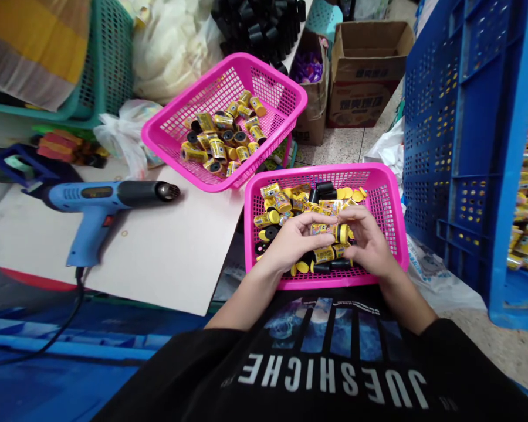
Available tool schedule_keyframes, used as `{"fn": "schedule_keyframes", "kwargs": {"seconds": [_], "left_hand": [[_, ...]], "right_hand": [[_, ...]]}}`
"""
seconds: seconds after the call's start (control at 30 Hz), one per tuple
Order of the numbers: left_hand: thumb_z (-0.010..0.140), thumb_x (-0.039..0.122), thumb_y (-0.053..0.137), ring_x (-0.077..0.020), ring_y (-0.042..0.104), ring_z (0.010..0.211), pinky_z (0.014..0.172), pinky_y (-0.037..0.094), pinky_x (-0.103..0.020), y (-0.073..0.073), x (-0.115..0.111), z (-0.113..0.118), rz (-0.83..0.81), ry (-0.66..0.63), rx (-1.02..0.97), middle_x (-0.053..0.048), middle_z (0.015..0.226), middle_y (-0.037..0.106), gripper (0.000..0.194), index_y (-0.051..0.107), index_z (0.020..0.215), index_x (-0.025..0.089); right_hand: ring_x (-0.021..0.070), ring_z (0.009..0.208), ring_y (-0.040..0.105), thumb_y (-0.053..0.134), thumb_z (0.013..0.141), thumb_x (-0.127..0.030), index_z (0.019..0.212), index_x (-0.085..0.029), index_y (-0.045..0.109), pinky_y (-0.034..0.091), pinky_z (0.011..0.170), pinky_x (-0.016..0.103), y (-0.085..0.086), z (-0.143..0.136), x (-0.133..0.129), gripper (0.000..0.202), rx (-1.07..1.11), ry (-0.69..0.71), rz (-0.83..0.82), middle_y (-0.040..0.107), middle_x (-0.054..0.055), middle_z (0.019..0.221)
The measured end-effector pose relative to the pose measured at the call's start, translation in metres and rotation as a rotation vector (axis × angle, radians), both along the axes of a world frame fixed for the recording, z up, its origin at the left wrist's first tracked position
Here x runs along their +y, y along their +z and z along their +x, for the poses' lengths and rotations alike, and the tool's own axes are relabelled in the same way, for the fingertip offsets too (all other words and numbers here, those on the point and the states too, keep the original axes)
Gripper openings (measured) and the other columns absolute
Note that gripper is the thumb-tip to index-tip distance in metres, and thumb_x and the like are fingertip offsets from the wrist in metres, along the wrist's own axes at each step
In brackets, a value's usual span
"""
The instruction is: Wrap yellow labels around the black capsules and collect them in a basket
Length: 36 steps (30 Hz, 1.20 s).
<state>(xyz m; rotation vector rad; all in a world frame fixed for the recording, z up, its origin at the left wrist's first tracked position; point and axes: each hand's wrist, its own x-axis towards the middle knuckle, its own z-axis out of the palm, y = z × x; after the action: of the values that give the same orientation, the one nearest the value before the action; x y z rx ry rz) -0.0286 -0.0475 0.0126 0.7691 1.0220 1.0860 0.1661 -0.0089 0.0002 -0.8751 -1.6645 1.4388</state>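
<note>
Over the near pink basket (398,234), my left hand (300,237) is closed round a small yellow canister (322,230) that lies on its side. My right hand (366,239) curves round the canister's yellow-capped end, thumb and fingers apart; whether they touch it is hard to tell. Beneath my hands, the basket holds yellow-labelled canisters (267,218), black tubes (325,189) and yellow caps (345,193). To the upper left, a second pink basket (156,138) holds several more yellow canisters (217,149).
A blue heat gun (97,196) lies on the pale board (176,258) at left. A tall blue crate (470,146) stands on the right. Cardboard boxes (361,88), black tubes (261,26) and a green basket (114,64) are farther back.
</note>
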Motion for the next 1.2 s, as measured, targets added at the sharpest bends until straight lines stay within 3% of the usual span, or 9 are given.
{"fn": "schedule_keyframes", "kwargs": {"seconds": [0.1, 0.17, 0.33, 0.47, 0.67, 0.8, 0.9, 1.1, 1.2], "left_hand": [[0.066, 0.033, 0.093, -0.0213, 0.073, 0.101, 0.095, 0.056, -0.037, -0.003, -0.002, 0.010, 0.029, 0.004, -0.045, -0.005, 0.111, 0.078, 0.038, 0.081, 0.101, 0.023], [0.065, 0.031, 0.094, -0.0239, 0.071, 0.112, 0.103, 0.053, -0.041, -0.004, -0.002, 0.014, 0.093, 0.017, -0.061, -0.005, 0.117, 0.078, 0.035, 0.082, 0.097, 0.024], [0.066, 0.030, 0.093, -0.0244, 0.069, 0.120, 0.112, 0.047, -0.042, -0.006, -0.004, 0.019, 0.160, 0.054, -0.019, -0.005, 0.118, 0.079, 0.033, 0.082, 0.096, 0.026], [0.064, 0.034, 0.094, -0.0275, 0.069, 0.119, 0.109, 0.050, -0.043, -0.011, -0.008, 0.018, 0.123, 0.062, 0.043, -0.007, 0.117, 0.079, 0.036, 0.082, 0.096, 0.023], [0.067, 0.035, 0.092, -0.0259, 0.068, 0.120, 0.103, 0.053, -0.039, -0.010, -0.012, 0.020, 0.162, 0.041, 0.021, -0.007, 0.130, 0.073, 0.042, 0.080, 0.107, 0.026], [0.064, 0.037, 0.094, -0.0243, 0.072, 0.105, 0.093, 0.057, -0.036, -0.001, -0.011, 0.018, 0.160, 0.055, 0.105, -0.007, 0.117, 0.078, 0.043, 0.081, 0.104, 0.023], [0.067, 0.036, 0.093, -0.0253, 0.072, 0.109, 0.099, 0.056, -0.038, 0.003, -0.012, 0.016, 0.198, 0.046, 0.165, -0.007, 0.117, 0.078, 0.040, 0.082, 0.103, 0.023], [0.069, 0.038, 0.091, -0.0266, 0.073, 0.110, 0.100, 0.056, -0.038, 0.003, -0.016, 0.020, 0.281, -0.024, 0.233, -0.009, 0.116, 0.079, 0.038, 0.082, 0.102, 0.022], [0.074, 0.045, 0.087, -0.0240, 0.074, 0.103, 0.096, 0.057, -0.037, 0.016, 0.001, -0.009, 0.374, 0.073, 0.342, -0.006, 0.110, 0.079, 0.042, 0.079, 0.107, 0.020]], "right_hand": [[0.0261, 0.129, 0.057, 0.045, 0.094, -0.075, 0.131, -0.032, 0.059, 0.049, 0.108, 0.043, -0.002, -0.010, -0.004, 0.059, 0.063, 0.027, -0.270, 0.061, 0.008, 0.134], [0.0262, 0.128, 0.058, 0.040, 0.096, -0.075, 0.125, -0.029, 0.064, 0.048, 0.109, 0.043, -0.003, -0.014, -0.006, 0.059, 0.085, 0.063, -0.341, 0.065, 0.008, 0.130], [0.0272, 0.124, 0.060, 0.047, 0.093, -0.076, 0.104, -0.027, 0.071, 0.043, 0.115, 0.045, -0.009, -0.015, -0.006, 0.055, 0.134, 0.025, -0.156, 0.069, 0.007, 0.118], [0.0278, 0.122, 0.060, 0.048, 0.089, -0.081, 0.099, -0.027, 0.071, 0.046, 0.112, 0.045, -0.012, -0.014, -0.005, 0.059, 0.085, 0.042, -0.154, 0.069, 0.008, 0.116], [0.0266, 0.125, 0.061, 0.043, 0.091, -0.080, 0.114, -0.027, 0.068, 0.050, 0.108, 0.044, -0.002, -0.011, -0.006, 0.063, 0.158, 0.084, -0.441, 0.069, 0.008, 0.125], [0.0260, 0.123, 0.065, 0.069, 0.083, -0.069, 0.120, -0.029, 0.066, 0.050, 0.109, 0.044, 0.001, -0.010, -0.008, 0.055, 0.230, 0.124, -0.505, 0.068, 0.008, 0.131], [0.0253, 0.119, 0.067, 0.073, 0.080, -0.069, 0.118, -0.029, 0.066, 0.052, 0.106, 0.044, -0.003, -0.012, -0.012, 0.056, 0.305, 0.132, -0.540, 0.070, 0.008, 0.129], [0.0271, 0.123, 0.066, 0.074, 0.076, -0.073, 0.114, -0.027, 0.069, 0.053, 0.104, 0.044, 0.001, -0.008, -0.005, 0.060, 0.212, 0.210, -0.448, 0.072, 0.008, 0.126], [0.0241, 0.123, 0.065, 0.066, 0.087, -0.068, 0.122, -0.030, 0.068, 0.054, 0.101, 0.040, 0.015, 0.002, 0.016, 0.052, 0.068, 0.180, -0.280, 0.070, 0.006, 0.130]]}}
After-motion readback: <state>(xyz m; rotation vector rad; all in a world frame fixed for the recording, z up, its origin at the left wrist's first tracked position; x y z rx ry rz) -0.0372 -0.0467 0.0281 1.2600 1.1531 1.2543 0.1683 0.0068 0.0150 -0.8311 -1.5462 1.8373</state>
